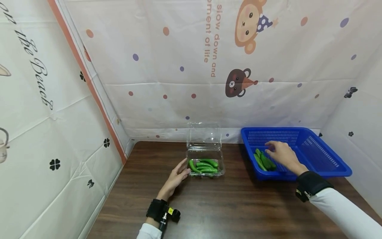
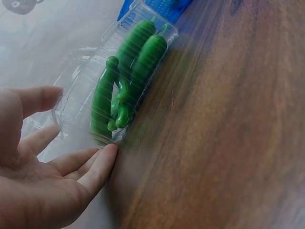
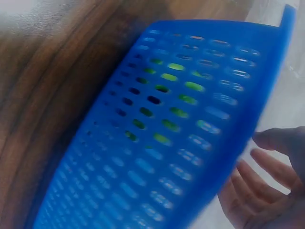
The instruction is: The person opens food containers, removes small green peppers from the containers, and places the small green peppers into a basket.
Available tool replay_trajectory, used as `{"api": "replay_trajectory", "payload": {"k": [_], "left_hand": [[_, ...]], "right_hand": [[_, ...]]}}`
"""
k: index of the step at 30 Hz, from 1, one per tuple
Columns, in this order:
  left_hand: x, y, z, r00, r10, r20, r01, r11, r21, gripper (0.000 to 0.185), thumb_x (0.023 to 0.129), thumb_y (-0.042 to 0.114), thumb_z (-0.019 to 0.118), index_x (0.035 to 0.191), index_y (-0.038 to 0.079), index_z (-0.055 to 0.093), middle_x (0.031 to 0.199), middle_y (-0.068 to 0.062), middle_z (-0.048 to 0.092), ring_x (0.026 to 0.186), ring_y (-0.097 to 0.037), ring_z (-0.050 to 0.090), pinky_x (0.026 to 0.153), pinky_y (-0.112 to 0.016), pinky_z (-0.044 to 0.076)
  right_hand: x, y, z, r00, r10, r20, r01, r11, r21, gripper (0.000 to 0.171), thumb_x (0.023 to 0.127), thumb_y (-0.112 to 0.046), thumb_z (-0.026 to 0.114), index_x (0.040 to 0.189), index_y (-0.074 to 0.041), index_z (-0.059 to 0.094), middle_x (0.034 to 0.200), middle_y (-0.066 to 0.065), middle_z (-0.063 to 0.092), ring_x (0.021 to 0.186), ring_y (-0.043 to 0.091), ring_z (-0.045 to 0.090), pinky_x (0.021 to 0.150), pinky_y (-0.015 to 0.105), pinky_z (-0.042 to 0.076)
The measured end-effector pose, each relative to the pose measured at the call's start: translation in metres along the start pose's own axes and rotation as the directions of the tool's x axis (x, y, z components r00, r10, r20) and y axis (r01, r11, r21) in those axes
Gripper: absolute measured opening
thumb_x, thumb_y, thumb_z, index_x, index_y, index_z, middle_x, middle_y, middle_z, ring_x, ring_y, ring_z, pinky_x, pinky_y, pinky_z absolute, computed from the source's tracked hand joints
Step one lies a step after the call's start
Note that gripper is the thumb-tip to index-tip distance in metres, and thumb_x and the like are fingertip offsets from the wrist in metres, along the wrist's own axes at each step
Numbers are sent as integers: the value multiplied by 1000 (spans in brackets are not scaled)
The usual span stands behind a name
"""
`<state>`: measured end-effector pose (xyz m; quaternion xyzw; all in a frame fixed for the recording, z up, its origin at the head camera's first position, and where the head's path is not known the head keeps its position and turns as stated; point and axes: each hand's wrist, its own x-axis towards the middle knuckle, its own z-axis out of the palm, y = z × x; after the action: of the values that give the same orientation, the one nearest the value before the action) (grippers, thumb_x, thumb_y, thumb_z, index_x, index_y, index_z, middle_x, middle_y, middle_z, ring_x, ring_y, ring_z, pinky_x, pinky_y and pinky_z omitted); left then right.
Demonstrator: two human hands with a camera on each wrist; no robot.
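Left hand (image 1: 176, 175) touches clamshell (image 1: 205, 166); right hand (image 1: 282, 154) over basket (image 1: 316, 156).

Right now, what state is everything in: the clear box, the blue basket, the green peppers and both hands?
Clear box: lid open and standing up, green peppers lying inside.
Blue basket: upright on the table, a few peppers in its left end.
Left hand: open, fingertips against the box's left side.
Right hand: open, reaching into the basket over the peppers, holding nothing.
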<state>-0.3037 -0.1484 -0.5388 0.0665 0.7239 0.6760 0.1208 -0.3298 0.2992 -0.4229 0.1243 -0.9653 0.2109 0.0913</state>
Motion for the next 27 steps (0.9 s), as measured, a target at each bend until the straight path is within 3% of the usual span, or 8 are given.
{"api": "replay_trajectory", "payload": {"k": [4,9,19,27], "left_hand": [[0,0,0,1000,-7,2,7,1000,8,66,107,30,57,164,22,26,164,-28,28,148,-43,39,120,-51,42],[2,-1,0,1000,-7,0,7,1000,6,66,106,31,58,164,23,26,164,-27,29,148,-42,39,120,-50,43],[0,-1,1,1000,-4,-5,4,1000,2,65,107,28,56,164,19,26,164,-29,28,147,-44,39,120,-53,42],[-1,-1,2,1000,13,-8,-13,1000,-14,66,106,27,58,164,18,27,164,-29,29,148,-44,38,120,-53,41]], "right_hand": [[4,-6,-8,995,-25,-97,25,1000,1,33,97,-9,66,125,9,65,106,33,71,85,42,72,61,48,61],[11,-15,-18,989,-29,-148,31,999,10,35,98,-9,64,130,8,63,109,34,70,92,47,70,69,55,61],[25,-46,-26,987,-62,-149,69,997,44,40,99,-11,64,136,5,59,112,32,70,92,44,72,67,53,62],[26,-79,-17,983,-128,-129,138,988,70,39,99,-10,65,136,2,61,112,29,70,91,40,72,69,50,63]]}}
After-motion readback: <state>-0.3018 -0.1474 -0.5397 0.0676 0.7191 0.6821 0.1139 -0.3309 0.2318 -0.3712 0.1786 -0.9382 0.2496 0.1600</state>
